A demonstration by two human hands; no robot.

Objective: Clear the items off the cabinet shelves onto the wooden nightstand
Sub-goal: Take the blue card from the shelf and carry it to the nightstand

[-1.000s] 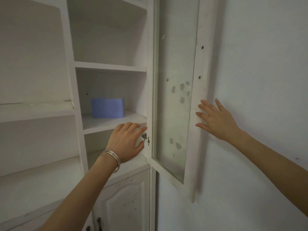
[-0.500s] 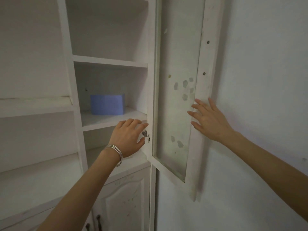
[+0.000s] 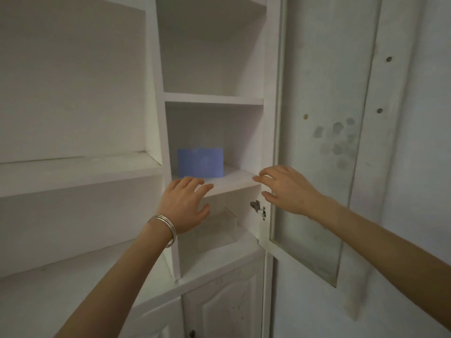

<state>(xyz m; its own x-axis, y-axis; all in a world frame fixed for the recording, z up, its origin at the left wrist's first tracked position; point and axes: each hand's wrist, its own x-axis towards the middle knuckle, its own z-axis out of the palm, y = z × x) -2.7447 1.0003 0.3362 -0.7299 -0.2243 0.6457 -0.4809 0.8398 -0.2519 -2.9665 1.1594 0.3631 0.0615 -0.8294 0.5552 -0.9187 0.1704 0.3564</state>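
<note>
Both sets of fingers are spread loose and hold nothing: those of the left hand (image 3: 185, 203) hover at the front lip of the shelf (image 3: 234, 184), and those of the right hand (image 3: 285, 189) are just beside its right end. The blue box (image 3: 200, 165) stands upright toward the back left of that shelf, apart from either hand. To take it well, I would send the left fingers over the lip and round the box's sides, squeezing lightly in case it is soft. Keep the right forearm off the open glass door (image 3: 314, 191). What looks like a clear box (image 3: 217, 228) sits on the shelf below. The nightstand is out of view.
</note>
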